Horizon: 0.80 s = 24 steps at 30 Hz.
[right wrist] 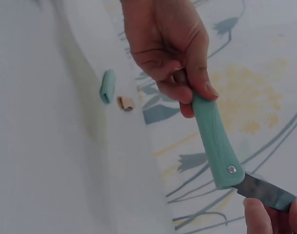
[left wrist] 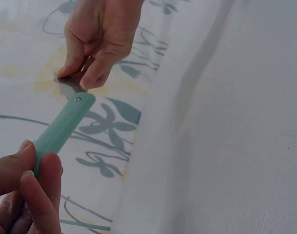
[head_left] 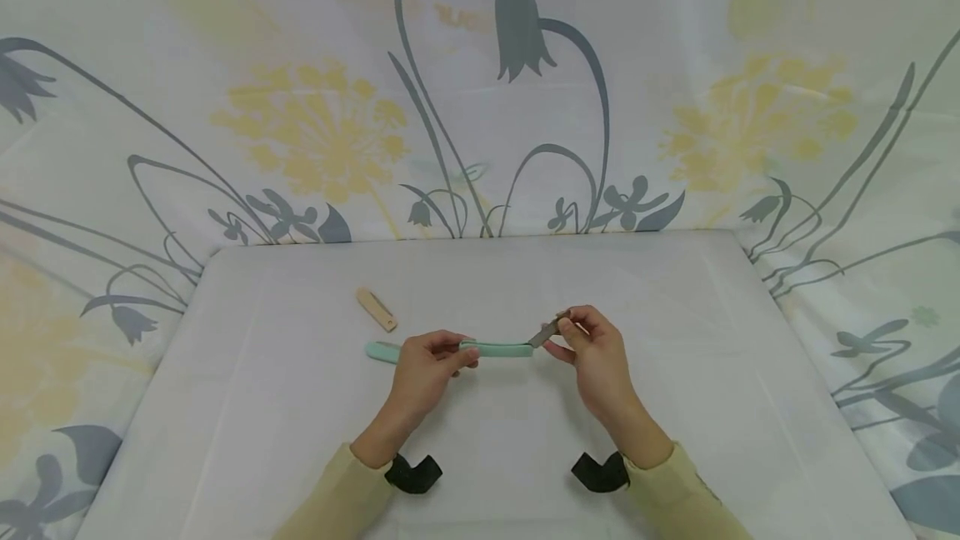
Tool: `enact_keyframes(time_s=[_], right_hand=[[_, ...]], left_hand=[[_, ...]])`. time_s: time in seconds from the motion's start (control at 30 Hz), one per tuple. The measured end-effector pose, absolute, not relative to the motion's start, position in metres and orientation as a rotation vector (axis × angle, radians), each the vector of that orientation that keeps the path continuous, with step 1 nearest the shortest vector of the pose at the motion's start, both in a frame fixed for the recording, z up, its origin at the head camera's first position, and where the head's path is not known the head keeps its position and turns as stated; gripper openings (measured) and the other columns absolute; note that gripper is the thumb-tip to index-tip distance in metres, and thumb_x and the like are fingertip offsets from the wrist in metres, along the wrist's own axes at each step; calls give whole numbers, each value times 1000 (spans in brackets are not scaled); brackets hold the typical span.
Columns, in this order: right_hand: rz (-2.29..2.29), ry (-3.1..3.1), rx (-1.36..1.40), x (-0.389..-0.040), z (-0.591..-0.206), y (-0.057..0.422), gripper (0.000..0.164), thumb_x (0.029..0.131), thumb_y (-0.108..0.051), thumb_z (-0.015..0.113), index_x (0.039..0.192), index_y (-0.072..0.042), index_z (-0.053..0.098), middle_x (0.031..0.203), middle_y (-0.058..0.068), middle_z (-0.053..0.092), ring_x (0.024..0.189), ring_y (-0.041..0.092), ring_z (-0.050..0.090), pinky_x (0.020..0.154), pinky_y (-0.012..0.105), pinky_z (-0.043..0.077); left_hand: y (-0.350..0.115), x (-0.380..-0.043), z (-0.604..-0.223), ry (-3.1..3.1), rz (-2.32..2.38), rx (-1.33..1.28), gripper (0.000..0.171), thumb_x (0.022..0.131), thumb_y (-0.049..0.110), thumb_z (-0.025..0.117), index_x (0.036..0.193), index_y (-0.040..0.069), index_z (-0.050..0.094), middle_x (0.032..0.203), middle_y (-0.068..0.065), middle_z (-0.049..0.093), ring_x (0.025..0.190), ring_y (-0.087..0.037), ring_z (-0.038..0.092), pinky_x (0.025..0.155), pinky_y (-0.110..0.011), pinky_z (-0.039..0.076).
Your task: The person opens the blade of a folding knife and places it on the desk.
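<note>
A folding knife with a mint-green handle (head_left: 498, 350) is held above the white table between both hands. My left hand (head_left: 423, 369) grips the handle's left end between thumb and fingers. At the other end, my right hand (head_left: 603, 361) pinches the grey metal blade (right wrist: 265, 191) with thumb and fingertips. The blade is swung out at an angle from the handle, beside a round silver rivet (right wrist: 231, 169). Fingers cover the blade's far end. On the table near my left hand lies a mint-green piece (head_left: 381, 351), partly hidden behind that hand in the head view.
Beyond the green piece lies a slim beige piece (head_left: 375, 309) with a small hole at one end. A flower-printed curtain (head_left: 525, 148) rises along the table's (head_left: 262, 407) back edge and sides. Black bands (head_left: 414, 475) show at both wrists.
</note>
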State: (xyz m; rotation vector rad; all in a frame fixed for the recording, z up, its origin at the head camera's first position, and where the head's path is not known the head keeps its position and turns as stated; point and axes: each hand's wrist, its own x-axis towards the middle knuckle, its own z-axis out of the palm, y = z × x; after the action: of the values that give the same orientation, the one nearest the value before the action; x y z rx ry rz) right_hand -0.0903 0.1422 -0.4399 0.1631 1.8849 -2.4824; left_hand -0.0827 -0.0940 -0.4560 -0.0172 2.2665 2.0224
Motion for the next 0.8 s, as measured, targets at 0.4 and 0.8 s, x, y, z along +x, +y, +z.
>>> enact_keyframes(time_s=[0.4, 0.8], right_hand=[[-2859, 1308, 292, -88, -443, 136, 11, 103, -6, 51, 95, -9, 58, 93, 3, 62, 96, 17, 66, 85, 36, 55], [-2981, 1051, 198, -87, -444, 138, 13, 102, -3, 52, 93, -5, 61, 95, 8, 62, 95, 19, 67, 83, 34, 56]], left_hand=[[-91, -83, -455, 2060, 2153, -30, 15, 88, 3, 75, 101, -3, 70, 86, -11, 73, 82, -22, 72, 85, -36, 55], [-90, -84, -456, 2006, 2154, 50, 18, 88, 4, 75, 100, -4, 65, 90, -14, 73, 87, -22, 72, 87, -34, 54]])
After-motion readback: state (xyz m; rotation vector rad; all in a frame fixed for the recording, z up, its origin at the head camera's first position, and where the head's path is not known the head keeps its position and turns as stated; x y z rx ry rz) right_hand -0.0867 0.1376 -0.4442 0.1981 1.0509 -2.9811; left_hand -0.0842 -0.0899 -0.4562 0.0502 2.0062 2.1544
